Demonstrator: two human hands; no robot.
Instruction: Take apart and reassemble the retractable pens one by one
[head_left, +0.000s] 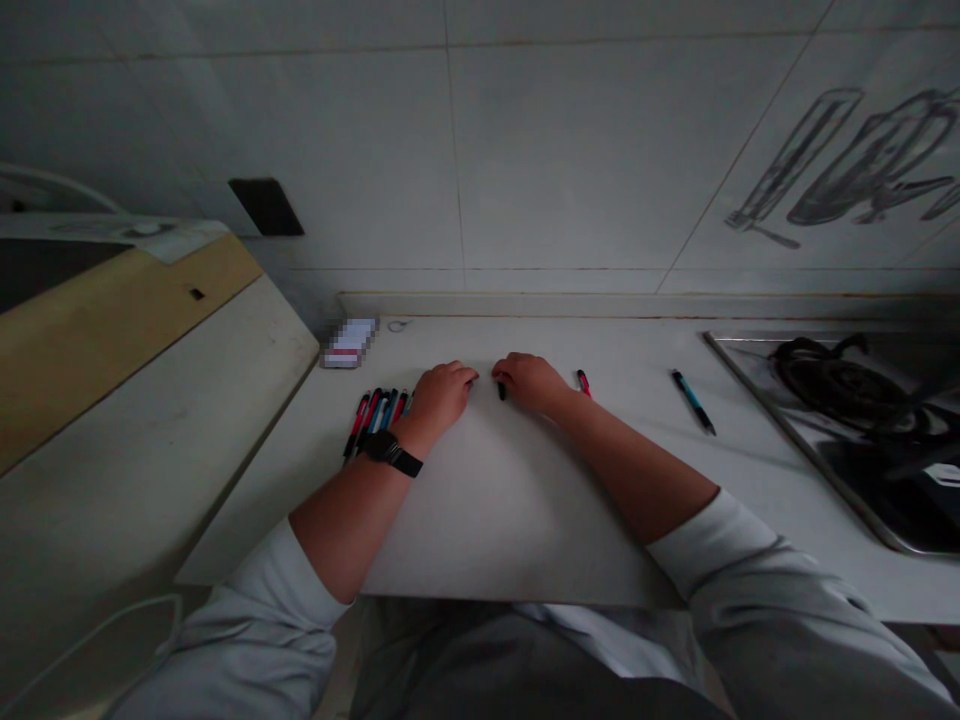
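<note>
Both hands rest on a white countertop [495,500] near its back edge. My left hand [442,392], with a black watch on its wrist, has curled fingers and lies just right of a bunch of several red, blue and black pens [375,415]. My right hand [531,380] is closed around a red pen whose black tip [502,391] pokes out on the left and whose red end [583,382] shows on the right. The two hands nearly touch at the fingertips.
A single blue pen [694,401] lies to the right. A gas stove [855,420] fills the right side. A small white and red box [349,343] sits at the back left, beside a lower wooden and white surface [135,400]. Tiled wall behind.
</note>
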